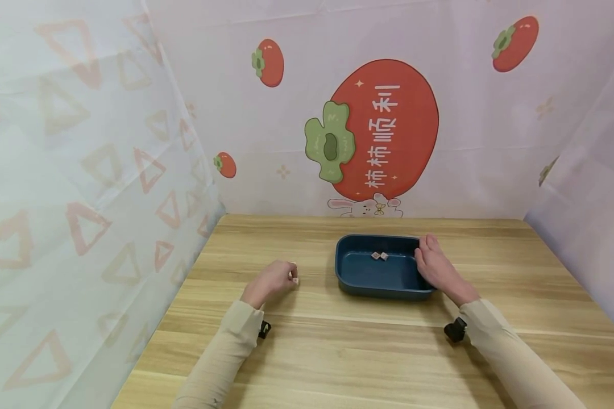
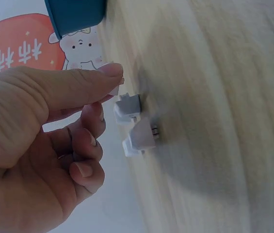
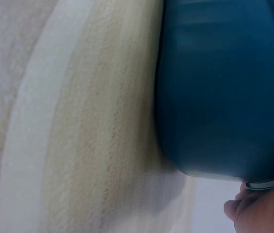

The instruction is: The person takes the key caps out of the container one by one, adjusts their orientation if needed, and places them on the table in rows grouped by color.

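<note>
My left hand (image 1: 273, 281) is low over the left-centre of the table. Its thumb and forefinger pinch a small white block-like piece (image 2: 117, 90), mostly covered by the fingertips. Just beyond them on the wood are two similar pale pieces with short stubs, a grey-and-white piece (image 2: 128, 108) and a pinkish-white piece (image 2: 141, 137). To the right stands a dark blue rectangular tray (image 1: 378, 292) with two small pale pieces (image 1: 380, 256) lying side by side inside, near its back wall. My right hand (image 1: 440, 270) grips the tray's right rim, its fingers toward the back corner.
The wooden table (image 1: 327, 352) ends at the back against a wall cloth (image 1: 266, 125) printed with red persimmons. Another patterned cloth (image 1: 102, 187) hangs along the left side. A small black device (image 1: 456, 329) is strapped at the right wrist.
</note>
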Action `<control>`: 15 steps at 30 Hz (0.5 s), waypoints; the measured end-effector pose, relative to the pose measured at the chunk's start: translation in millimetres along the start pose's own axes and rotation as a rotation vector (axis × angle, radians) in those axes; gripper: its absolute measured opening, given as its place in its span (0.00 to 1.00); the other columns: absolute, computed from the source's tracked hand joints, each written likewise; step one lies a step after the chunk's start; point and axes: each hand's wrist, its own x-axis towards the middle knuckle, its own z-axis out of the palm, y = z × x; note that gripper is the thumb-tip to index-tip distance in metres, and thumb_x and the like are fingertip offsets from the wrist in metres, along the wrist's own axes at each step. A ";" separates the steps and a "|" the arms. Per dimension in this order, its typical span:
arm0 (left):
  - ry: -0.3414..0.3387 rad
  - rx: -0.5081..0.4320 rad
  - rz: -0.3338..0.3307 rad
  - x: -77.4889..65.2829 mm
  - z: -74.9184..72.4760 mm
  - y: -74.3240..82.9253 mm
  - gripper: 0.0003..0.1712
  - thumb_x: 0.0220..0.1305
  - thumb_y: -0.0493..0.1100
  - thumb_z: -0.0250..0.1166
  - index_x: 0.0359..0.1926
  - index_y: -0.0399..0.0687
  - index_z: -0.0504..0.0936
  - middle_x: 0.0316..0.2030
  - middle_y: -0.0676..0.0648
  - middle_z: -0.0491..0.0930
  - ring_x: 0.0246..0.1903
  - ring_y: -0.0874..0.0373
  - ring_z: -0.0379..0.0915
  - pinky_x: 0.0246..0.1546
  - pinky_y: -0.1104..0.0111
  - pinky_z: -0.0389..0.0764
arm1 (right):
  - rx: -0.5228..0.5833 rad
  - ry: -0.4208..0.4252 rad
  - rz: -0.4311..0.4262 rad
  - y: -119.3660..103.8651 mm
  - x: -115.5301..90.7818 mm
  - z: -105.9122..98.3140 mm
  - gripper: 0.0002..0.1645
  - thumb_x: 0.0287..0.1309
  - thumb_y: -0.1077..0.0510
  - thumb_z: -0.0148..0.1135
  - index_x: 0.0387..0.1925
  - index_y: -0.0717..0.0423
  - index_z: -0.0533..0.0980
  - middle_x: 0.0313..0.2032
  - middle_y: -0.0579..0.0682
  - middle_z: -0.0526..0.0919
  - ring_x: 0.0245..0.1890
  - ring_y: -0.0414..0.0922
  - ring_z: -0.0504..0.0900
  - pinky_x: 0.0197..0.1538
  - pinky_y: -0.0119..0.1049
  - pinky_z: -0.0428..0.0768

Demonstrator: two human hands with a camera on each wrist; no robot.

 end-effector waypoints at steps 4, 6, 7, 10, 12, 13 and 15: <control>-0.021 -0.013 -0.028 -3.6 4.2 -3.8 0.04 0.58 0.39 0.69 0.34 0.49 0.82 0.31 0.51 0.81 0.32 0.58 0.73 0.38 0.63 0.77 | 0.000 0.005 -0.005 -0.1 0.8 1.0 0.33 0.75 0.58 0.36 0.68 0.83 0.49 0.71 0.80 0.44 0.73 0.72 0.44 0.72 0.63 0.49; -0.032 -0.014 -0.039 -4.8 6.0 -5.0 0.04 0.59 0.39 0.69 0.35 0.49 0.82 0.32 0.51 0.80 0.32 0.58 0.73 0.38 0.64 0.78 | 0.000 0.011 -0.012 0.6 1.6 1.7 0.33 0.75 0.58 0.36 0.68 0.83 0.50 0.70 0.81 0.44 0.72 0.73 0.45 0.72 0.63 0.49; -0.034 -0.014 -0.039 -5.3 6.5 -5.4 0.04 0.59 0.39 0.69 0.36 0.48 0.82 0.32 0.51 0.81 0.32 0.58 0.73 0.38 0.63 0.78 | -0.002 0.011 -0.012 1.1 1.9 2.1 0.33 0.75 0.58 0.36 0.68 0.83 0.50 0.70 0.81 0.44 0.72 0.73 0.45 0.72 0.63 0.49; -0.035 -0.007 -0.044 -6.7 8.4 -6.5 0.03 0.60 0.38 0.68 0.36 0.48 0.83 0.31 0.51 0.81 0.31 0.58 0.73 0.38 0.63 0.78 | -0.004 0.004 -0.010 1.0 1.9 2.4 0.34 0.75 0.57 0.35 0.68 0.83 0.49 0.70 0.81 0.44 0.72 0.73 0.45 0.72 0.62 0.48; -0.031 -0.002 -0.043 -6.9 9.5 -7.2 0.03 0.60 0.37 0.68 0.36 0.47 0.84 0.31 0.51 0.82 0.31 0.59 0.73 0.38 0.63 0.78 | -0.005 0.002 -0.006 0.4 1.7 2.0 0.34 0.75 0.57 0.35 0.68 0.83 0.49 0.70 0.80 0.44 0.72 0.72 0.44 0.72 0.63 0.49; -0.026 0.003 -0.039 -7.0 9.9 -7.5 0.03 0.60 0.37 0.68 0.35 0.47 0.84 0.30 0.50 0.82 0.31 0.58 0.73 0.38 0.63 0.78 | -0.002 0.001 -0.005 0.0 1.3 1.8 0.34 0.75 0.57 0.35 0.68 0.83 0.49 0.70 0.80 0.44 0.72 0.72 0.44 0.72 0.63 0.49; -0.016 0.004 -0.033 -6.9 10.7 -8.1 0.03 0.59 0.36 0.68 0.34 0.47 0.84 0.30 0.50 0.82 0.31 0.58 0.73 0.38 0.62 0.78 | -0.002 0.005 -0.005 -0.4 1.2 1.4 0.34 0.75 0.57 0.35 0.68 0.83 0.50 0.70 0.80 0.44 0.72 0.73 0.45 0.72 0.63 0.49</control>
